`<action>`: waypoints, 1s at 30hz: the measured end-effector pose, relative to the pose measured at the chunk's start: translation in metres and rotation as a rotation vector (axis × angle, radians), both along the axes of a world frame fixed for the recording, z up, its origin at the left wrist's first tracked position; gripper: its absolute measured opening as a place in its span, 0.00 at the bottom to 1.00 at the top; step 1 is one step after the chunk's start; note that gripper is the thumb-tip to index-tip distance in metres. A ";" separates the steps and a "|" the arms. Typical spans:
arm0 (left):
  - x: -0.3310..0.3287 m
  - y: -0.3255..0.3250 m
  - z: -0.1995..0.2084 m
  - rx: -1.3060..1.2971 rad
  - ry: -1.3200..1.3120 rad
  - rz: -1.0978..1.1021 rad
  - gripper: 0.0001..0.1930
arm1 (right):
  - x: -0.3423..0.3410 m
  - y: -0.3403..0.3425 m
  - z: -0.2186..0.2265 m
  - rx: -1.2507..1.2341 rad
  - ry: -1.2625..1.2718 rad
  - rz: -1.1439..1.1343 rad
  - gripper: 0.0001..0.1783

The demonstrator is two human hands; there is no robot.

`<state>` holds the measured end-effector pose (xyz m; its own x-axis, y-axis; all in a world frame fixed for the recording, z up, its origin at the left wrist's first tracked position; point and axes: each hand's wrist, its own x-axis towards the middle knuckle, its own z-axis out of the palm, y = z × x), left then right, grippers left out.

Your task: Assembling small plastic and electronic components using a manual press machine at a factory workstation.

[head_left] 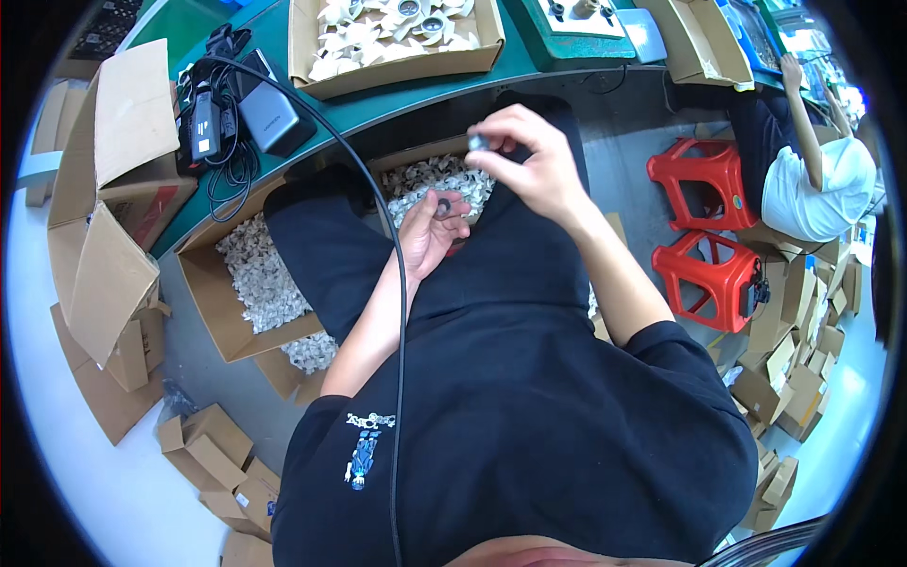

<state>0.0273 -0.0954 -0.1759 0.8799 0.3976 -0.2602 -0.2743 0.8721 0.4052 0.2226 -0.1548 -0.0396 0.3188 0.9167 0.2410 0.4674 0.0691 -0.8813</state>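
Note:
My right hand [531,161] is raised over my lap, with thumb and fingertips pinching a small, round, grey metallic piece [477,143]. Lower and to its left, my left hand [433,236] is turned palm up, fingers curled, and holds a small dark ring-shaped piece [443,206] by the thumb. The two hands are apart. Beneath them, between my knees, a carton holds many small whitish parts [416,181]; my hands and legs hide some of it. The exact kind of either held piece is too small to make out.
On the green table [378,109] stand a carton of white fan blades [397,66], a grey box-shaped device [274,118] with cables, and a green fixture [567,47]. A black cable [402,378] hangs across my front. Red stools [704,279] and a co-worker [820,189] are at right.

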 end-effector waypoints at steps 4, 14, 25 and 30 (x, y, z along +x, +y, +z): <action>-0.004 0.003 0.002 -0.053 0.012 0.013 0.21 | 0.020 0.006 0.010 0.063 0.263 -0.097 0.09; 0.005 0.003 0.013 -0.086 0.176 0.053 0.15 | 0.111 0.017 0.054 0.109 0.315 -0.373 0.16; 0.007 0.005 0.008 -0.149 0.163 0.056 0.13 | 0.148 0.036 0.084 -0.329 0.040 -0.378 0.24; 0.007 0.007 0.010 -0.177 0.191 0.052 0.13 | 0.146 0.038 0.087 -0.355 0.022 -0.349 0.27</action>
